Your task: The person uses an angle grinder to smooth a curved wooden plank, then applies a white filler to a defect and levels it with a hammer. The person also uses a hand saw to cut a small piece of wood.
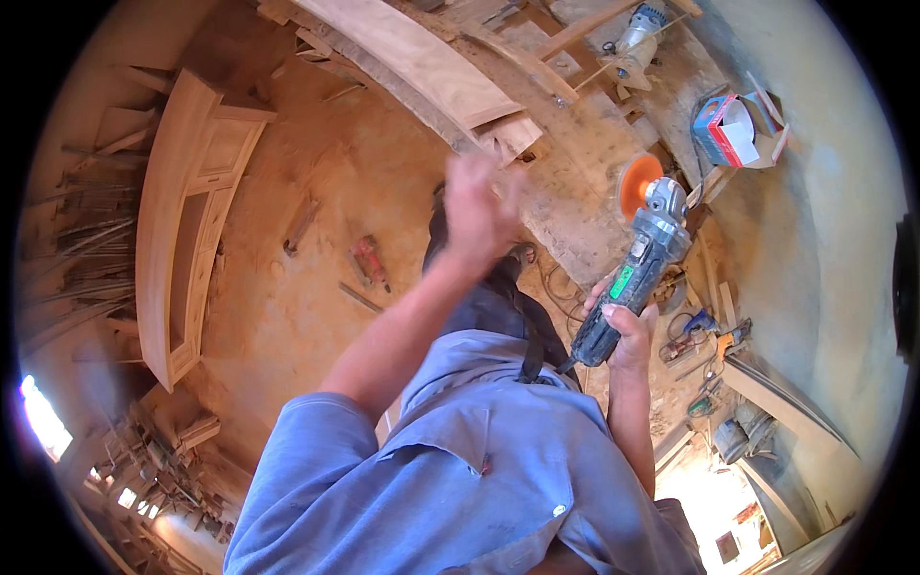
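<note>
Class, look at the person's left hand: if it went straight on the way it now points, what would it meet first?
Probably the near end of the pale wooden board, though the left hand is blurred and depth is unclear.

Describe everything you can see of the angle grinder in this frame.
The angle grinder has a long dark body, apparently plastic, with a bright green patch, a silvery, metallic-looking head and a round orange disc at its far end. It is held up, tilted, disc end away from the person and slightly rightward. The right grip wraps the lower body, thumb in front. The disc appears clear of any surface; whether it is spinning cannot be told.
</note>
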{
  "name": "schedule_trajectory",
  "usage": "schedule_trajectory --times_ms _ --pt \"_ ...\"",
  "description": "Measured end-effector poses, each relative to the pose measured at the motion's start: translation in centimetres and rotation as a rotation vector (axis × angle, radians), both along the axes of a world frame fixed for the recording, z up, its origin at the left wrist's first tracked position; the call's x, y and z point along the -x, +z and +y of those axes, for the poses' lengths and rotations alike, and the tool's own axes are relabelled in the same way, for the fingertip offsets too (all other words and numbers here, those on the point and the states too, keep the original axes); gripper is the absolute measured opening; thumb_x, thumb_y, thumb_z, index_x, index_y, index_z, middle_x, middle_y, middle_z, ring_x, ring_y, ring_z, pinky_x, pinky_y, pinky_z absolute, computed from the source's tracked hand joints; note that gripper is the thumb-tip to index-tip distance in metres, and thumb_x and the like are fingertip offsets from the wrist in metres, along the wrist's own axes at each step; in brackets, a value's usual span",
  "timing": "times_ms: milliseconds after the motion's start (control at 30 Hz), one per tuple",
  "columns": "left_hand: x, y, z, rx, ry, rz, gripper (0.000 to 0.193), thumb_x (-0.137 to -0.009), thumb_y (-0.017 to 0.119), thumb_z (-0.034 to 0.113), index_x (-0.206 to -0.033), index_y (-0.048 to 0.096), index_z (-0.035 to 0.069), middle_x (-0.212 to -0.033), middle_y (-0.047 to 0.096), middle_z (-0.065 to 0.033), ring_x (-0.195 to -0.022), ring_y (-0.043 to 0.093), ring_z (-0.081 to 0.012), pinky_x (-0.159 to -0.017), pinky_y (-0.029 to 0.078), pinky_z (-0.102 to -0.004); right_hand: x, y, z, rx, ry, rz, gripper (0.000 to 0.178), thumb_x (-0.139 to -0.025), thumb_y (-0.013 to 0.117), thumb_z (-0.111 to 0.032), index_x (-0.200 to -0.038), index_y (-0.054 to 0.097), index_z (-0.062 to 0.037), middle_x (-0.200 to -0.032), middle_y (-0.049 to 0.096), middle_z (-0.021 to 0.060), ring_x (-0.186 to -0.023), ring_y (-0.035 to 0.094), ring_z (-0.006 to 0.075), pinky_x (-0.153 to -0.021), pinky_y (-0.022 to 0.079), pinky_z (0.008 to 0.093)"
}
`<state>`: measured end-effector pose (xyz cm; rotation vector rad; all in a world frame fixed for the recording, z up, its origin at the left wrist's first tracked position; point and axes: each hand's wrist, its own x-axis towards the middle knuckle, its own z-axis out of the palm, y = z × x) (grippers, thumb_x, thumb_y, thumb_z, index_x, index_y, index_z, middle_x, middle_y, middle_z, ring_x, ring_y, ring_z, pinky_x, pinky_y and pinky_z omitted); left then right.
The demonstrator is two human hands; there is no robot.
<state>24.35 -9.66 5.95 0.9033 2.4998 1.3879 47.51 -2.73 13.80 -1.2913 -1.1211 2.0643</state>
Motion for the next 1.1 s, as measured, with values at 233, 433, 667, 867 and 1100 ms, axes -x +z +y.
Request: schedule_trajectory --times_ms 233,433,667,867,1100 --pt "10.2 -1.7 1.8 0.377 -0.214 0.362 0.029 -0.095 0.068 0.030 -0.109 0.070 0.005 -0.107 0.060 -0.0137 -0.107 0.058 -0.0378 -0.092 0.047 -0.0491 0.0 -0.3 0.4 0.102 0.117 -0.051 0.047 -0.069 0.071 -0.013 -0.110 0.060 0.0070 -0.091 0.068 0.0157 -0.073 0.069 0.0234 -0.067 0.060 0.0375" --pt "6.4 -1.8 0.5 0.396 -0.391 0.052 0.025 -0.100 0.058 0.023 -0.096 0.066 -0.001 -0.097 0.067 -0.0264 -0.092 0.065 -0.0470 -0.078 0.051 -0.0558 0.3 -1.2 0.5 0.051 0.172 -0.045 0.049 -0.068 0.073 -0.020 -0.108 0.060 0.0051 -0.087 0.068 0.0154 -0.070 0.068 0.0226 -0.064 0.059 0.0363" --pt "3.9 -0.3 0.6 0.305 -0.331 -0.238 0.026 -0.099 0.056 0.020 -0.098 0.069 -0.002 -0.088 0.067 -0.0292 -0.089 0.065 -0.0497 -0.079 0.052 -0.0526 0.9 -1.9 0.6 0.133 0.138 -0.043 0.044 -0.067 0.073 -0.016 -0.105 0.063 0.0053 -0.088 0.069 0.0146 -0.072 0.069 0.0225 -0.067 0.059 0.0372" --pt "5.7 -1.2 1.2 0.380 -0.307 -0.229 0.028 -0.099 0.056 0.022 -0.098 0.072 -0.002 -0.088 0.068 -0.0298 -0.090 0.066 -0.0486 -0.079 0.053 -0.0496 2.3 -3.2 0.4 0.169 0.178 0.005 0.047 -0.069 0.072 -0.018 -0.109 0.061 0.0052 -0.091 0.069 0.0163 -0.074 0.069 0.0237 -0.070 0.061 0.0381" --pt "5.9 -0.9 2.1 0.392 -0.296 -0.280 0.028 -0.097 0.061 0.022 -0.100 0.074 -0.003 -0.087 0.068 -0.0301 -0.087 0.068 -0.0457 -0.079 0.053 -0.0473 3.8 -4.3 0.4 0.218 0.182 0.041 0.050 -0.068 0.073 -0.019 -0.111 0.061 0.0043 -0.092 0.069 0.0154 -0.076 0.070 0.0235 -0.070 0.061 0.0378"
